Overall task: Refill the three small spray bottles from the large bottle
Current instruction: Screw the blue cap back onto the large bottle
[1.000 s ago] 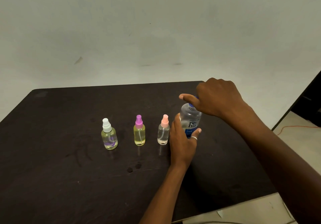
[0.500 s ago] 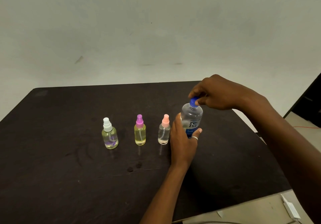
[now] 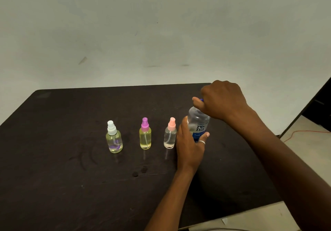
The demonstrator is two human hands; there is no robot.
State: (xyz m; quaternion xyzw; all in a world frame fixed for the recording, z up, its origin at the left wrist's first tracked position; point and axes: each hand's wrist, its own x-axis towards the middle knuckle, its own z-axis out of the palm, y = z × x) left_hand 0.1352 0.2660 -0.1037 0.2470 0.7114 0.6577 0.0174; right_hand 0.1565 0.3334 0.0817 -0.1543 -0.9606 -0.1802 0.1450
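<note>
Dark table [image 3: 53, 177], matt, faintly smeared. Clear glossy plastic in the large bottle [image 3: 198, 121] (smooth printed label) and in the white-capped bottle [image 3: 114, 141], purple-capped bottle [image 3: 145, 138] and pink-capped bottle [image 3: 170, 137]; caps duller plastic. Shiny metal ring [image 3: 202, 142]. Matt, scuffed wall [image 3: 161, 33].

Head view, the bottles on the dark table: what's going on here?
A person steadies the large bottle upright on the dark table: the left hand grips its body and the right hand is curled over its blue cap, apparently to open it. The white-topped spray bottle, purple-topped spray bottle and pink-topped spray bottle stand in a row beside it, tops on.
</note>
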